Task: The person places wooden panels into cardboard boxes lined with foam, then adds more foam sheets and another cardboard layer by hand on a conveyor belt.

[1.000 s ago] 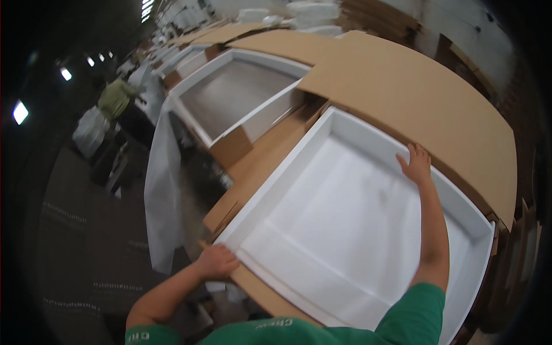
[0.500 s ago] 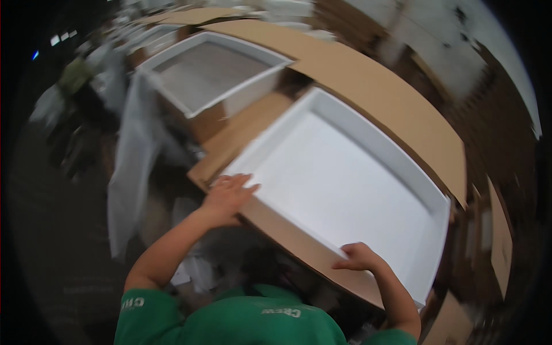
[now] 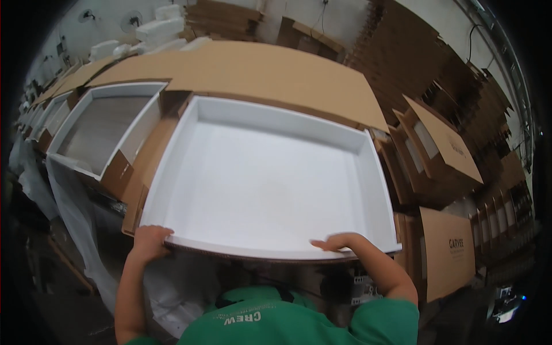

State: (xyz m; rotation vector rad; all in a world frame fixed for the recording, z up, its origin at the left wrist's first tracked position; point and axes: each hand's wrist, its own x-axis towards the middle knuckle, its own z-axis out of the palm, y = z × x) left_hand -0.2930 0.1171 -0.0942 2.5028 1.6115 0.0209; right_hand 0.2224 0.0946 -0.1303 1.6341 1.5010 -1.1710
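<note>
A large white shallow open box (image 3: 270, 172), with raised walls and a smooth white floor, lies in front of me on brown cardboard. My left hand (image 3: 152, 242) grips its near-left corner, fingers curled over the rim and the thumb side toward the inside. Over the near wall, right of its middle, my right hand (image 3: 340, 241) is hooked with one finger stretched along the inside; its other fingers are partly hidden. Beyond the box's far wall lies a broad brown cardboard flap (image 3: 270, 72).
Another white open box with a greyish floor (image 3: 103, 123) stands to the left in a row of similar ones. Translucent plastic sheeting (image 3: 72, 201) hangs below it. Brown cartons (image 3: 445, 253) stand on the right, with stacked flat cardboard (image 3: 402, 52) behind.
The view has swung to the right and levelled, so the white box now sits squarely before me. My left hand's spread fingers have closed round the near-left corner; the right stays at the near wall.
</note>
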